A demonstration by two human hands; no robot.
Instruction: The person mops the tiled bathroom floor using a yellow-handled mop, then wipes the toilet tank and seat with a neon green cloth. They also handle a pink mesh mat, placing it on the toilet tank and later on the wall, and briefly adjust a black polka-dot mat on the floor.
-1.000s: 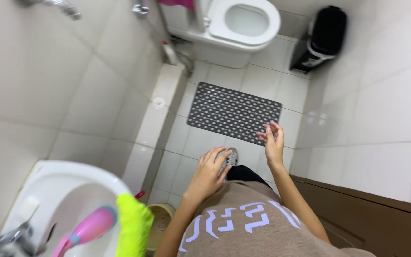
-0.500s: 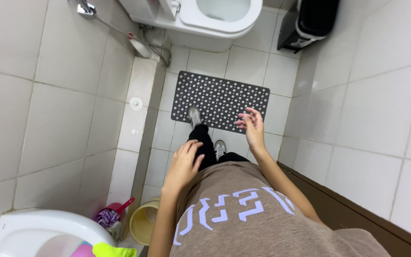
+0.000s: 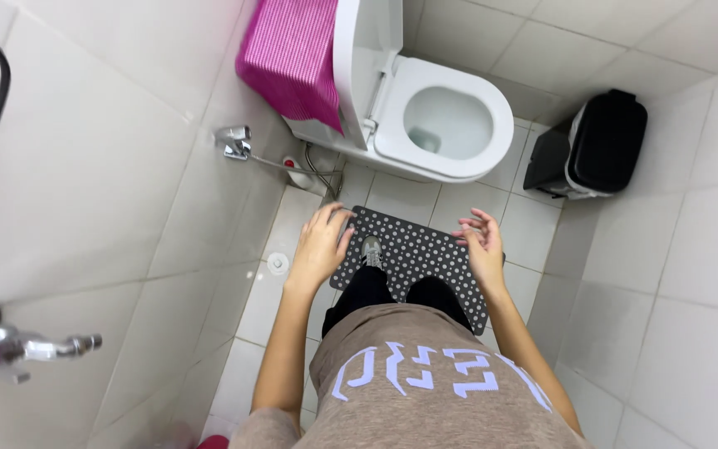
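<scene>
My left hand (image 3: 322, 246) hangs in front of me, fingers loosely spread, holding nothing. My right hand (image 3: 482, 248) is held out at the same height, fingers apart and slightly curled, also holding nothing. Both hands hover over a dark dotted floor mat (image 3: 417, 249) on which I stand, one grey shoe (image 3: 371, 249) showing. Ahead of the mat is a white toilet (image 3: 442, 120) with its seat down and lid raised.
A pink ribbed cloth (image 3: 292, 58) covers the toilet tank. A black pedal bin (image 3: 596, 145) stands at the right of the toilet. A chrome wall valve (image 3: 234, 141) and a tap (image 3: 10, 345) stick out of the tiled left wall. Tiled walls close in on both sides.
The view has swung away from the sink toward the toilet. I have stepped onto the mat, and both hands have spread further apart, still holding nothing.
</scene>
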